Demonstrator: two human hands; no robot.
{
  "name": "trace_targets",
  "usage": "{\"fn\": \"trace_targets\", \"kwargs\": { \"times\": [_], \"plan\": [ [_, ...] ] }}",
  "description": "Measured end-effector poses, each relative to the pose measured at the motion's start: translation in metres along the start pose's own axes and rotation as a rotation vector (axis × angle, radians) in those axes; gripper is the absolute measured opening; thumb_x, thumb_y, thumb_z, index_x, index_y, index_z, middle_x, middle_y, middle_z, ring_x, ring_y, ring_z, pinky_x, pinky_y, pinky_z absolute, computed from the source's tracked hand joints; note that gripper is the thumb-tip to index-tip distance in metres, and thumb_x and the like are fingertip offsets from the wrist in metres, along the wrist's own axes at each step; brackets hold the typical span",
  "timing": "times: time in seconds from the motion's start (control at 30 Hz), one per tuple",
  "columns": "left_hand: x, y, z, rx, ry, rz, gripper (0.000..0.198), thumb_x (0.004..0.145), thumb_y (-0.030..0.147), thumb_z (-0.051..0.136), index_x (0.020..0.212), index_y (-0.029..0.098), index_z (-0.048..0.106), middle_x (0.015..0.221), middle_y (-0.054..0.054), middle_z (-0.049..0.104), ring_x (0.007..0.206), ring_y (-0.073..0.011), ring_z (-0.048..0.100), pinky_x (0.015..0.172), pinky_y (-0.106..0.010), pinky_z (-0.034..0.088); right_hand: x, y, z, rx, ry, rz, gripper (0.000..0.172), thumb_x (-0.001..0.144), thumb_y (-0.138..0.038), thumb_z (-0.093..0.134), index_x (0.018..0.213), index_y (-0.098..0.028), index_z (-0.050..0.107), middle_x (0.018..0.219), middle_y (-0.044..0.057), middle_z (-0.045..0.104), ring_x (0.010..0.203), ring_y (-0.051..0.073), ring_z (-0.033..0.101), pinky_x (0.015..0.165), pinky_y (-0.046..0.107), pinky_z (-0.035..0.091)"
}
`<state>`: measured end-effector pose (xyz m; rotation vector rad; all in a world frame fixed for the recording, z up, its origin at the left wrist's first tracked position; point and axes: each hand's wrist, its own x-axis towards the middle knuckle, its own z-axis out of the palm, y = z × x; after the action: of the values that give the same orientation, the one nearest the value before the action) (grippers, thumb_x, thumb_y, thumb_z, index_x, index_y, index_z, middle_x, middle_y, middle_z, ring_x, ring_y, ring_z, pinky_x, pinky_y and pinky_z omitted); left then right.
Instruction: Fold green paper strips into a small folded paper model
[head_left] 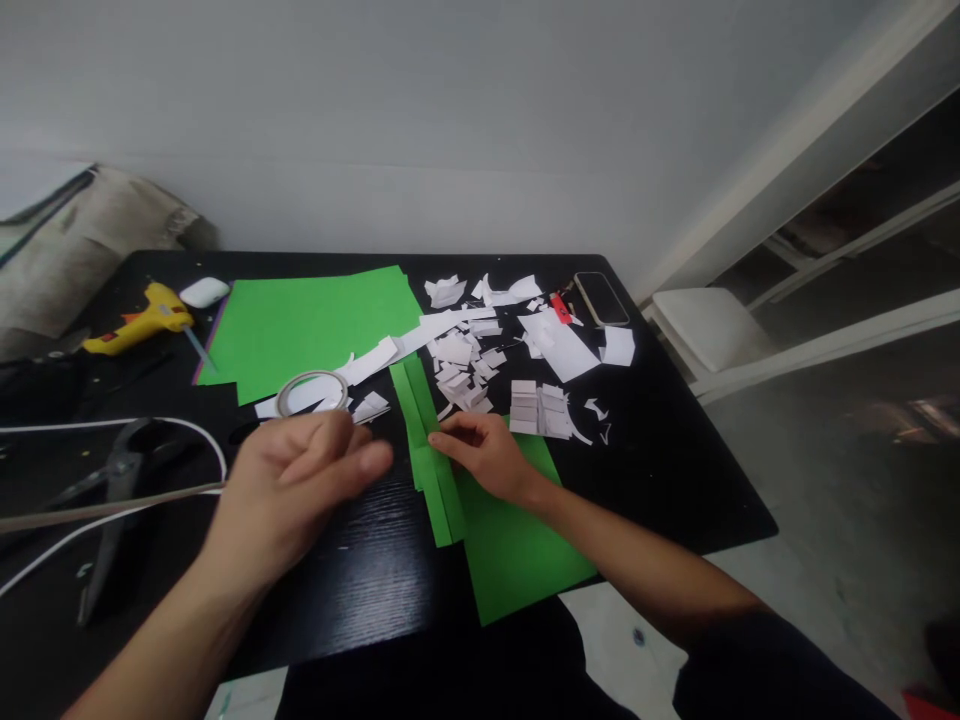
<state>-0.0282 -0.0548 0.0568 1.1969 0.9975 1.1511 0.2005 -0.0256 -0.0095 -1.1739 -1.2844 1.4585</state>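
My right hand (486,455) rests on a folded green paper strip (429,452), fingers curled and pinching its edge near the middle. That strip lies beside a green sheet (517,545) that overhangs the front edge of the black table (675,470). My left hand (300,490) hovers above the table left of the strip, fingers loosely bent and apart, holding nothing I can see. Just beyond it lies a roll of clear tape (311,392) on white paper strips (375,358).
A large green sheet (315,325) lies at the back left. White paper scraps (480,365) litter the middle. A yellow glue gun (139,320), black pliers (112,485), a white cable (112,500), a phone (601,298) and a white chair (709,325) are around.
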Motion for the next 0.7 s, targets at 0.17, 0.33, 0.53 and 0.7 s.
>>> {"fn": "trace_targets", "kwargs": {
  "times": [0.17,0.33,0.53,0.7],
  "plan": [
    [0.053,-0.032,0.02,-0.006,0.0,-0.116,0.069,0.098,0.058,0.06,0.048,0.021,0.03,0.048,0.005,0.022,0.046,-0.0112,0.019,0.048,-0.032,0.015,-0.002,-0.001,0.001,0.01,0.0,0.038,0.023,0.079,-0.04,0.081,0.078,-0.018,0.072,0.068,-0.001,0.063,0.059,0.013,0.054,0.054,0.027,0.041],
    [0.051,-0.055,0.019,0.043,0.064,-0.144,0.071,0.093,0.069,0.06,0.046,0.023,0.032,0.047,0.004,0.026,0.047,-0.0115,0.021,0.049,-0.033,0.014,-0.002,-0.002,0.001,0.011,0.003,0.028,0.022,0.08,-0.04,0.079,0.078,-0.019,0.073,0.068,-0.001,0.061,0.06,0.013,0.052,0.054,0.027,0.04],
    [0.05,-0.062,0.022,0.068,0.051,-0.121,0.07,0.094,0.07,0.057,0.048,0.023,0.033,0.048,0.004,0.028,0.047,-0.012,0.024,0.049,-0.032,0.017,-0.002,-0.003,0.0,0.017,0.0,0.017,0.022,0.081,-0.04,0.079,0.078,-0.019,0.074,0.069,-0.001,0.061,0.061,0.012,0.052,0.055,0.027,0.041],
    [0.049,-0.056,0.02,0.2,-0.027,-0.043,0.071,0.099,0.068,0.045,0.046,0.021,0.049,0.045,0.0,0.036,0.046,-0.0135,0.033,0.05,-0.032,0.026,-0.001,-0.004,0.001,0.02,0.005,0.047,0.027,0.077,-0.043,0.084,0.078,-0.019,0.073,0.067,-0.002,0.06,0.06,0.013,0.051,0.053,0.027,0.039]
  ]
}}
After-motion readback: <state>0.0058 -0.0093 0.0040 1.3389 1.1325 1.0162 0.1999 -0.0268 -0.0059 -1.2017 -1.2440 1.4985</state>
